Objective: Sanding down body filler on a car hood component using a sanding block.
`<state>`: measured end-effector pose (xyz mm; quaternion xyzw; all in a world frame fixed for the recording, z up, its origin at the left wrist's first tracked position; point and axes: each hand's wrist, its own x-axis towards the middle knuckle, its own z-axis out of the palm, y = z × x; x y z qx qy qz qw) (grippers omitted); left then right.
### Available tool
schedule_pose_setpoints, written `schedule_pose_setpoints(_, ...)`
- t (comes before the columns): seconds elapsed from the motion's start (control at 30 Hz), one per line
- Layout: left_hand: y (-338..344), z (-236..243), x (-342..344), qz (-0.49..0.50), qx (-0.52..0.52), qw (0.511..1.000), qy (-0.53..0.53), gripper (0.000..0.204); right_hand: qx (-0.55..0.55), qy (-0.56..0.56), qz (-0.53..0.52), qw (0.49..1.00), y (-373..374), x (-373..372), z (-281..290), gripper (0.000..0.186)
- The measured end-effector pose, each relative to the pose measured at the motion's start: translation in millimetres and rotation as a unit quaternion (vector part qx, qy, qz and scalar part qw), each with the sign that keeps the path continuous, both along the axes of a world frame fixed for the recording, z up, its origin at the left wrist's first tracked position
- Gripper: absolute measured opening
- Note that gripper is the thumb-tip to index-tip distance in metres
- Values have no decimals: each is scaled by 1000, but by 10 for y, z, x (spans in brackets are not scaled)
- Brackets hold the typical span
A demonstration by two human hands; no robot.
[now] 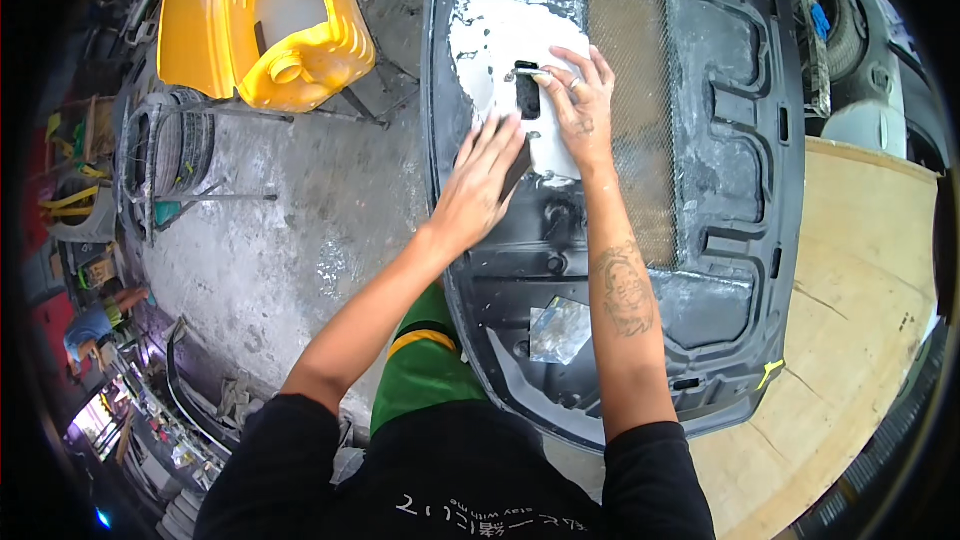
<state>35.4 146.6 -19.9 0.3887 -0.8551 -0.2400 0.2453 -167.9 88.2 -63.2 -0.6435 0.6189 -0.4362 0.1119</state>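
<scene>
A black car hood (735, 320) lies with its ribbed inner side up, and a rough white filler patch (490, 25) surrounds a dark slot in it. My left hand (480, 180) rests almost flat on the patch's lower left edge, fingers stretched out and slightly blurred. Something dark shows beside its palm; I cannot tell whether it is a sheet, a block or shadow. At the slot's upper end, my right hand (580, 105) pinches a small thin pale piece (530, 72) between thumb and finger. Its other fingers spread over the patch.
Wire mesh (635, 120) covers an opening right of the patch. A silvery sheet (561, 330) lies on the hood nearer me. A cut-open yellow jerrycan (345, 50) stands at the upper left, tyres (180, 145) below it. Plywood (860, 240) is at right; another person (95, 325) is far left.
</scene>
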Motion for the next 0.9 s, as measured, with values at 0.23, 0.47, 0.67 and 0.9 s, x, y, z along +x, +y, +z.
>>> schedule_pose_setpoints(0.23,163,295,346,69,180,961,200,62,5,6,-4,1000,20,-33,36,18)
schedule_pose_setpoints(0.47,-227,-114,19,-50,-6,999,-15,87,-2,12,5,1000,7,-49,-20,17)
schedule_pose_setpoints(0.67,-326,-92,-11,-67,-42,996,-41,93,-3,1,12,1000,-16,-49,4,19)
schedule_pose_setpoints(0.9,-376,-115,-65,-43,-56,997,-3,90,-6,-1,-8,1000,-75,-30,50,17)
